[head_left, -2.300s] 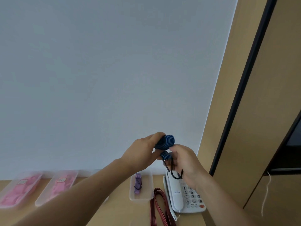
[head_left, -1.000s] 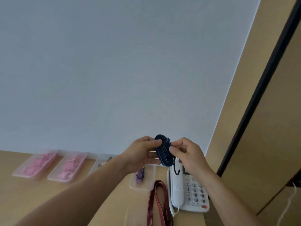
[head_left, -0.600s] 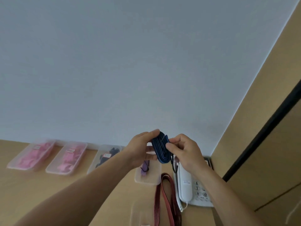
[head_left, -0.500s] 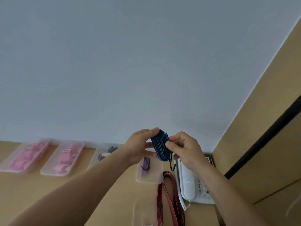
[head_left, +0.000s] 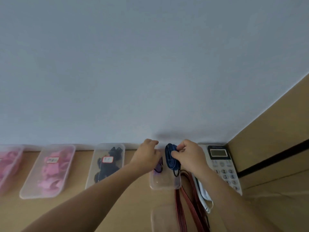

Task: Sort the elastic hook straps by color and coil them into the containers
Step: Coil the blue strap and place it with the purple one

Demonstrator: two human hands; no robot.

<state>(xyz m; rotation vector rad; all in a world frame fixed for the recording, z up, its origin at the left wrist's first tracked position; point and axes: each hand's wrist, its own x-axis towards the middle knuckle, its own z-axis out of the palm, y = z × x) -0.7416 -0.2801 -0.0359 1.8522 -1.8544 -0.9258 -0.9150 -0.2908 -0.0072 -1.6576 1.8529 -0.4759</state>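
Left hand [head_left: 147, 154] now off coiled dark-blue elastic strap [head_left: 170, 158], its fingers [head_left: 153, 142] curled, hold unclear; right hand [head_left: 189, 156] alone pinches coil over clear plastic container [head_left: 165, 185], placement likely next.

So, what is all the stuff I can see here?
boxes: five, clear, four along the wall, one nearer and blurred
pink straps: several, pink, two left boxes
black straps: several, black, third box
purple strap: one, purple, fourth box
blue strap: one, blue, coiled, over fourth box
red strap: one, red, desk beside phone
phone: one, white, right
desk: one, tan
left hand: over fourth box, grip unclear
right hand: pinches blue strap
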